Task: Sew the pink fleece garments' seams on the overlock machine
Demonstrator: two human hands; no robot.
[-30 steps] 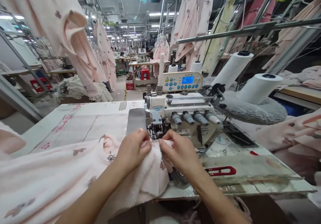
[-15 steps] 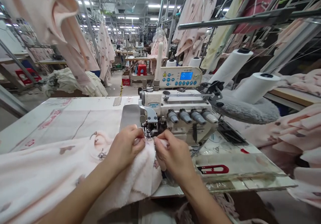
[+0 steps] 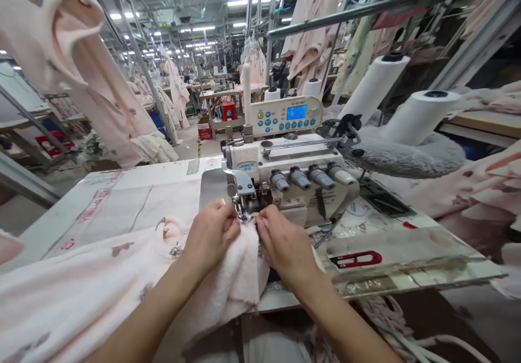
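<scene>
The white sewing table (image 3: 134, 189) carries everything here, and the overlock machine (image 3: 285, 176) near its middle is the landmark for the rest. Left of the machine and toward the person, a pink fleece garment (image 3: 81, 287) printed with small dark figures lies spread over the table and hangs off its near edge; its bunched end rises to the presser foot (image 3: 243, 203) at the machine's front left. The left hand (image 3: 209, 235) is closed in a pinch on the fleece just left of the foot, and the right hand (image 3: 285, 246) pinches the same fleece edge just right of it, fingertips nearly meeting in front of the needle area. To do this well, I judge, the 2 layers should be held level and their raw edges matched before they go under the foot, with the fingers kept short of the needles and knife. Room is tight there: the machine body blocks the right, while the bare table left of and behind the machine is open for the cloth to travel. Right of the machine, red thread snips (image 3: 354, 259) lie on a clear ruler (image 3: 407, 254) near the table's front edge.
</scene>
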